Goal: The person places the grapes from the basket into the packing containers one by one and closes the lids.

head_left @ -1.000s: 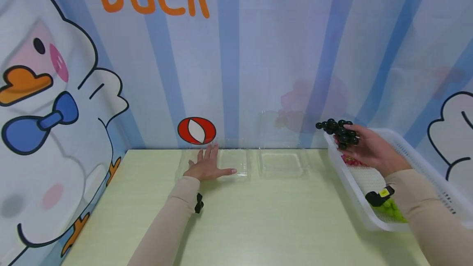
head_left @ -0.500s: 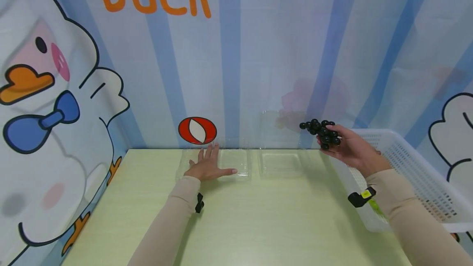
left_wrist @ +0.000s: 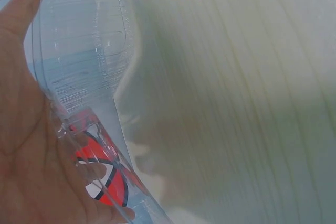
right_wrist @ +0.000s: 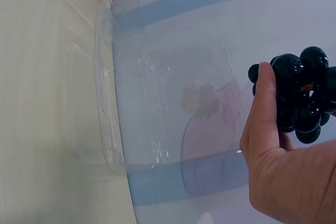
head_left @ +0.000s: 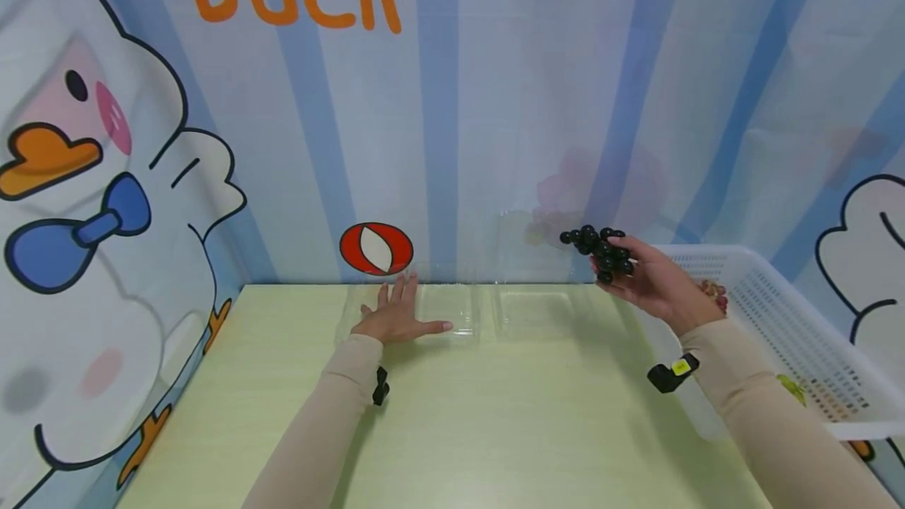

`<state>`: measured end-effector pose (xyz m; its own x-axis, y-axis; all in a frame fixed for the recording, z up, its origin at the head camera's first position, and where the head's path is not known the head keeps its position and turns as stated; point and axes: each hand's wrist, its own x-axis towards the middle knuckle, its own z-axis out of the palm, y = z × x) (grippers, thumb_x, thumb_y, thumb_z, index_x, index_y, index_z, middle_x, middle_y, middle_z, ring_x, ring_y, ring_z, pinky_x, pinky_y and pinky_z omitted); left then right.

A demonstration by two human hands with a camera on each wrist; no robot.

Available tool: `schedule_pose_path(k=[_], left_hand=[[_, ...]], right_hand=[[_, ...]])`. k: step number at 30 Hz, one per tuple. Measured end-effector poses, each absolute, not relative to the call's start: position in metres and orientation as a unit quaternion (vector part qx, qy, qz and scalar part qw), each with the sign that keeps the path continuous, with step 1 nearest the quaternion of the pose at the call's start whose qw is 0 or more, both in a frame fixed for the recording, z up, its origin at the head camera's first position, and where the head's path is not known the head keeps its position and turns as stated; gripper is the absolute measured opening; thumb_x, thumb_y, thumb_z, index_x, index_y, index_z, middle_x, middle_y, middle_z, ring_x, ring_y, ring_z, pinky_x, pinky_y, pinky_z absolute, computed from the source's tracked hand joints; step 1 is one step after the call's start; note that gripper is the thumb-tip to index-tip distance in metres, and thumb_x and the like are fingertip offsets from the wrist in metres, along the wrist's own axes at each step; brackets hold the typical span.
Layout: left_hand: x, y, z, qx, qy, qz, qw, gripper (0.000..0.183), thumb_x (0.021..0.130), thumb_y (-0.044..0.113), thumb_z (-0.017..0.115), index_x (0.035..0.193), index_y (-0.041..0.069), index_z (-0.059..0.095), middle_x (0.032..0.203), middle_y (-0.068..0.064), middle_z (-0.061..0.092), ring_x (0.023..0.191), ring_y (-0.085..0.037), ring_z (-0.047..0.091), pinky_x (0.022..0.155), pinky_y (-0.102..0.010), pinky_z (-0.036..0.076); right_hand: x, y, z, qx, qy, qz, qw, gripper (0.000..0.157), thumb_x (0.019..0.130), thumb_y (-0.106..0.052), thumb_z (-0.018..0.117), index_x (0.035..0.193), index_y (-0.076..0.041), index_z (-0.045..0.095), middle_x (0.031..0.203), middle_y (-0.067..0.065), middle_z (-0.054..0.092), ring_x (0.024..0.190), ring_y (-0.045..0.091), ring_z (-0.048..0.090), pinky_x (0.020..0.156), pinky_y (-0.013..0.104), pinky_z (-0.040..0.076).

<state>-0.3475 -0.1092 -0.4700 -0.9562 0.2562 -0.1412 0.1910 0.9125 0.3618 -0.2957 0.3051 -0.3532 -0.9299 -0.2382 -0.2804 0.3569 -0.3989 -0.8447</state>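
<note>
My right hand (head_left: 654, 285) grips a bunch of black grapes (head_left: 601, 250) in the air, left of the white basket and above the table. In the right wrist view, thumb and fingers hold the shiny black grapes (right_wrist: 302, 93). A clear plastic box (head_left: 540, 314) with its lid raised against the backdrop stands to the lower left of the grapes. Beside it, a second clear plastic box (head_left: 452, 311) lies under and next to my left hand (head_left: 396, 320), whose fingers are spread straight over it. In the left wrist view, that hand (left_wrist: 31, 129) touches the clear plastic.
A white perforated basket (head_left: 785, 313) stands at the right, with reddish fruit (head_left: 714, 294) and something green (head_left: 790, 389) inside. Behind the pale wooden table (head_left: 495, 430) hangs a blue striped backdrop (head_left: 488, 100) with a duck print.
My right hand has carried the black grapes leftward, from over the basket to beside it, near the right-hand clear box. My left hand stays in place.
</note>
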Motion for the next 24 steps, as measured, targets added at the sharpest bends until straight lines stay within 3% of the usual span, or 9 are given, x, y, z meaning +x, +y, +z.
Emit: schedule_pose_path(k=[11, 24], left_hand=[[-0.347, -0.107, -0.469, 0.114, 0.973, 0.175, 0.097, 0.125, 0.065, 0.088, 0.051, 0.156, 0.021, -0.003, 0.163, -0.008, -0.004, 0.146, -0.045, 0.000, 0.099, -0.080, 0.007], [-0.348, -0.109, -0.469, 0.114, 0.972, 0.181, 0.098, 0.127, 0.063, 0.089, 0.051, 0.156, 0.021, -0.003, 0.163, -0.008, -0.005, 0.146, -0.045, -0.001, 0.100, -0.080, 0.006]], right_hand=[[-0.302, 0.286, -0.353, 0.056, 0.529, -0.828, 0.175, 0.070, 0.096, -0.030, 0.058, 0.151, -0.026, 0.014, 0.134, 0.008, 0.035, 0.114, 0.017, 0.057, 0.102, 0.040, 0.045], [-0.306, 0.263, -0.355, 0.052, 0.507, -0.841, 0.179, 0.067, 0.098, -0.029, 0.055, 0.151, -0.023, 0.014, 0.134, 0.010, 0.037, 0.107, 0.018, 0.060, 0.100, 0.040, 0.047]])
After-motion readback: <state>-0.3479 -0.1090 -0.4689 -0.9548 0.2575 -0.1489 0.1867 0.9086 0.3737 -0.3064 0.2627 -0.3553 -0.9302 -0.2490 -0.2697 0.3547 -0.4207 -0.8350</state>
